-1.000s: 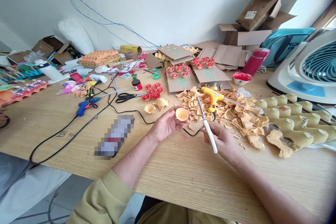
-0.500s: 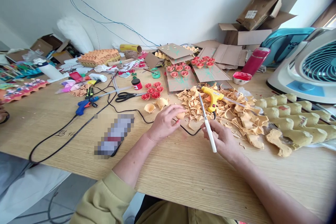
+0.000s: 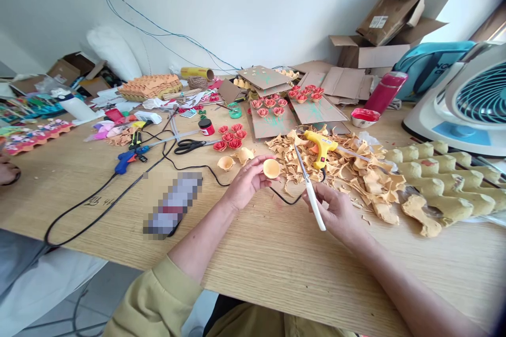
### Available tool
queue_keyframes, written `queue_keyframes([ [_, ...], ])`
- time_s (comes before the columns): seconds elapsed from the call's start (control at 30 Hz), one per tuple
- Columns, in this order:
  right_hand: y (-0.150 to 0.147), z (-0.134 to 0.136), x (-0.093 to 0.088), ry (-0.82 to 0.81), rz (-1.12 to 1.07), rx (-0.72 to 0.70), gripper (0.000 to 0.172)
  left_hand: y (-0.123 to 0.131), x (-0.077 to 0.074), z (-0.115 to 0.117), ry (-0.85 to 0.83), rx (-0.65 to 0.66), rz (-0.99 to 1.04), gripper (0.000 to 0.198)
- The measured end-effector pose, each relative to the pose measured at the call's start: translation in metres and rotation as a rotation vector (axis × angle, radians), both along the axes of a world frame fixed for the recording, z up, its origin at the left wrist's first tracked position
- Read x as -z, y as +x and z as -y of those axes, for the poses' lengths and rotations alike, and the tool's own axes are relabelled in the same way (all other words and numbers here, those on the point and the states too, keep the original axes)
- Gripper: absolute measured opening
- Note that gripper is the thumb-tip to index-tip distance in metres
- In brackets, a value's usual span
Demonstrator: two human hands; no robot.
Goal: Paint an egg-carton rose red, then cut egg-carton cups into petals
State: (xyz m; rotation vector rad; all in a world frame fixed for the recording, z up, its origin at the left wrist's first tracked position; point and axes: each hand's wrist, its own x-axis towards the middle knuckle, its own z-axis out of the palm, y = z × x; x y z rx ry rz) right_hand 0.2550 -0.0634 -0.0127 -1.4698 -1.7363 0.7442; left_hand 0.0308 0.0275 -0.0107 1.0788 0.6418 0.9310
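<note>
Firstly, smooth white wall [image 3: 253,10], behind the yellow plastic glue gun [image 3: 323,147]; wood-grained table [image 3: 276,258], below it; knobbly pulp tray [image 3: 446,179], to its right; torn, curling pulp scraps [image 3: 348,166], around it; right hand [image 3: 334,206], before it, closed around a white-handled blade [image 3: 315,205]; left hand [image 3: 247,184], front-left of it, half-curled, holds a round, hollow pulp cup [image 3: 271,169].

fan [image 3: 438,121], right | teal bag [image 3: 425,71] behind fan | pink bottle [image 3: 385,92] | stacked cardboard boxes [image 3: 379,57]
</note>
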Motion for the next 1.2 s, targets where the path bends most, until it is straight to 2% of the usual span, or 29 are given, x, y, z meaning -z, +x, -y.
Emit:
queue_keyframes([
  [0.1,0.000,0.001,-0.001,-0.002,0.006,-0.006,0.038,0.002,0.001,0.001,-0.154,0.069,0.136,0.037],
  [0.23,-0.001,0.001,-0.003,0.017,0.041,-0.021,0.040,0.003,0.002,0.002,-0.191,0.086,0.212,0.038],
  [0.47,-0.002,0.000,-0.003,0.041,0.131,-0.033,0.039,0.002,0.000,0.003,-0.154,0.064,0.231,0.047],
  [0.63,0.000,0.001,0.000,0.043,0.155,-0.038,0.033,0.002,-0.003,0.006,-0.082,0.062,0.171,0.056],
  [0.9,-0.001,0.001,-0.001,0.059,0.160,-0.029,0.033,0.003,-0.006,0.011,-0.025,0.042,0.095,0.054],
  [1.1,-0.001,0.000,-0.001,0.071,0.156,-0.038,0.035,0.005,-0.005,0.009,-0.036,0.095,0.174,0.049],
  [1.2,-0.002,0.000,0.000,0.077,0.172,-0.046,0.037,0.005,-0.002,0.008,-0.035,0.083,0.149,0.046],
])
